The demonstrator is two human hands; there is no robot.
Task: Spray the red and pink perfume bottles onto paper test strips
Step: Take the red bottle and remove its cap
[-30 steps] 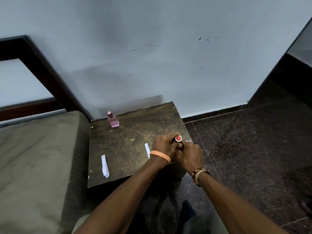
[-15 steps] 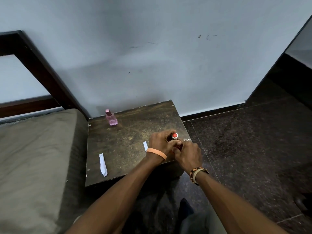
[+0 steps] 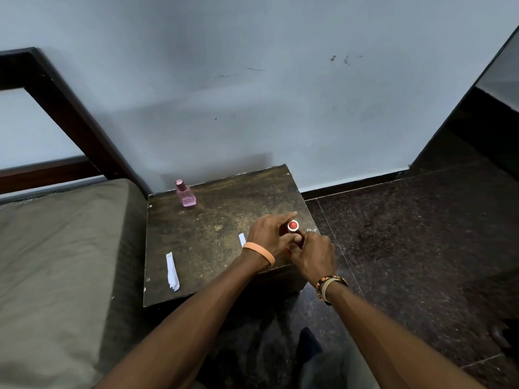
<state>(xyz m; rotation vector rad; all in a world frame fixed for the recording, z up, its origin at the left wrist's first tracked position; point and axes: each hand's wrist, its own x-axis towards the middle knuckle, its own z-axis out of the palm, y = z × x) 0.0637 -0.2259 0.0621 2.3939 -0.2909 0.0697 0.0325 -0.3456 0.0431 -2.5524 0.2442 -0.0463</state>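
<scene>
Unmoved, left hand (image 3: pixel 266 237) and right hand (image 3: pixel 316 258) keep fingers (image 3: pixel 280 220) clamped on the upright red bottle (image 3: pixel 293 226), strip (image 3: pixel 242 240) just left of it, nearest the left hand.

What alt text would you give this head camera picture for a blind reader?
A person's left hand and right hand together hold a red perfume bottle over the right side of a small dark table. A pink perfume bottle stands at its far left corner; one paper strip lies near the left edge, a second strip beside the left hand.
</scene>
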